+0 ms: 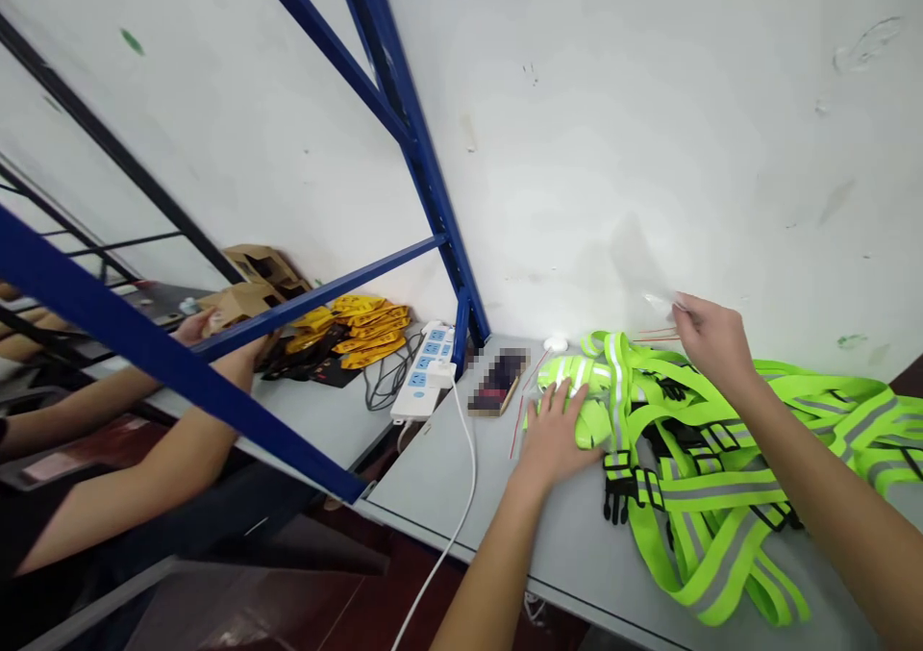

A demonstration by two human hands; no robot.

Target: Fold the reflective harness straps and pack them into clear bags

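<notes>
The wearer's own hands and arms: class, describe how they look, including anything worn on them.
The left hand and right hand are ungloved. The left forearm and right forearm are bare as far as they show, with no sleeve in view. I see no watch or bracelet on either wrist.

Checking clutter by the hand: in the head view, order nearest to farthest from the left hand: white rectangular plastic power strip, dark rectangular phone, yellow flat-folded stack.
1. Dark rectangular phone: just left of the left hand.
2. White rectangular plastic power strip: farther left.
3. Yellow flat-folded stack: farthest left.
</notes>
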